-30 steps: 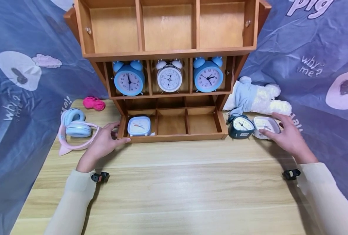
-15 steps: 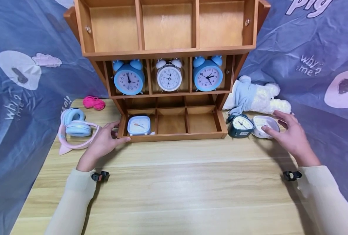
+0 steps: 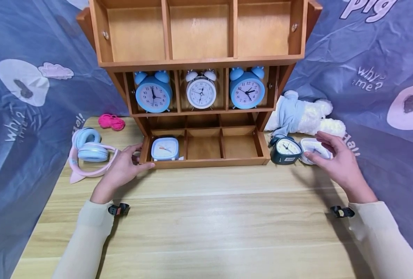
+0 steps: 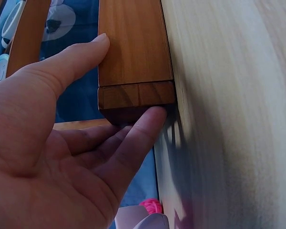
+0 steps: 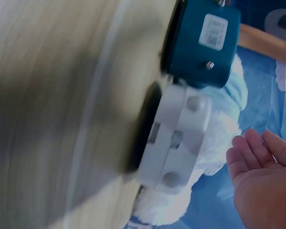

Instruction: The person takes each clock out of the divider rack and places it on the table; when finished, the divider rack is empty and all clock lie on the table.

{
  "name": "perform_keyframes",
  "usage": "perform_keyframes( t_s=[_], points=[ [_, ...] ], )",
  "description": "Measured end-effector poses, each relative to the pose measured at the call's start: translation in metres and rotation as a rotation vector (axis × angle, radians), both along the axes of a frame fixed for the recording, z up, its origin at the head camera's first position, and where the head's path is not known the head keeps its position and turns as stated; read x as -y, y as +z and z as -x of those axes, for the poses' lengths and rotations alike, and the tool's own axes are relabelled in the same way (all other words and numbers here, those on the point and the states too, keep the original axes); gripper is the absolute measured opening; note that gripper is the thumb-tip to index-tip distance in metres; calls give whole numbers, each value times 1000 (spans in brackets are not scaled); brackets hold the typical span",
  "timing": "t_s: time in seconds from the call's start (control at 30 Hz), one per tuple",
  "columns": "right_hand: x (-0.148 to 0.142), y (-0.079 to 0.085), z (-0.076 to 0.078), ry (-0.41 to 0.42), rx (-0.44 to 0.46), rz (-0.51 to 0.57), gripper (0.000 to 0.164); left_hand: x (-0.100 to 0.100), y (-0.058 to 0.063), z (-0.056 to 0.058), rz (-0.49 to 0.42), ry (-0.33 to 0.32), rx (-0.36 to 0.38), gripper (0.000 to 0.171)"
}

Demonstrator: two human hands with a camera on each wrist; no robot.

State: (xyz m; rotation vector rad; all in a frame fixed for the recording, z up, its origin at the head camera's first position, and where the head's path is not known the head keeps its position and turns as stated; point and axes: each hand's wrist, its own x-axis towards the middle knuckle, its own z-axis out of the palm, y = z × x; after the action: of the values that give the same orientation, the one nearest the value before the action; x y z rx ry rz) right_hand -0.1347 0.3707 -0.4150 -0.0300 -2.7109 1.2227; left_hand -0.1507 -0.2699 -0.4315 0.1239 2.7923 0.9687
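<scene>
Right hand (image 3: 342, 166) has shifted slightly toward the wooden shelf (image 3: 206, 164) in the last half-second, while the white clock (image 3: 310, 145) beneath it has not visibly moved. Right wrist view: fingers spaced off the clock and holding nothing, so the piece looks not yet taken up; whether the thumb touches it, cannot tell. White clock sits on the surface (image 3: 206, 217), right of the shelf, just beside a dark green clock (image 3: 285, 151), with a white plush toy (image 3: 305, 116) behind. Left hand (image 3: 122, 168) unchanged: thumb on the front board, fingers round the end, gripping the lower left corner and probably steadying it. Light blue clock (image 3: 165, 149) in the lower tier's left compartment; 3 twin-bell clocks (image 3: 201, 93) in the tier above, 1 per compartment, all unmoved.
</scene>
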Motion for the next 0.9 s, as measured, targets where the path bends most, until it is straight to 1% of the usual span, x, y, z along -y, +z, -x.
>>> perform_keyframes(
  t_s=[0.2, 0.47, 0.67, 0.77, 0.9],
  points=[
    [14, 3, -2, 55, -43, 41, 79, 0, 0, -1, -3, -4, 0, 102],
    [33, 9, -9, 108, -45, 88, 81, 1, 0, -1, 5, -3, 6, 103],
    [50, 12, -11, 146, -61, 114, 78, 2, -1, 0, 8, 1, 5, 102],
    [58, 12, -10, 165, -53, 142, 75, 1, -1, 1, 9, 4, 4, 101],
    [68, 12, -8, 192, -18, 157, 74, 1, 0, 0, 6, 4, 5, 101]
  ],
)
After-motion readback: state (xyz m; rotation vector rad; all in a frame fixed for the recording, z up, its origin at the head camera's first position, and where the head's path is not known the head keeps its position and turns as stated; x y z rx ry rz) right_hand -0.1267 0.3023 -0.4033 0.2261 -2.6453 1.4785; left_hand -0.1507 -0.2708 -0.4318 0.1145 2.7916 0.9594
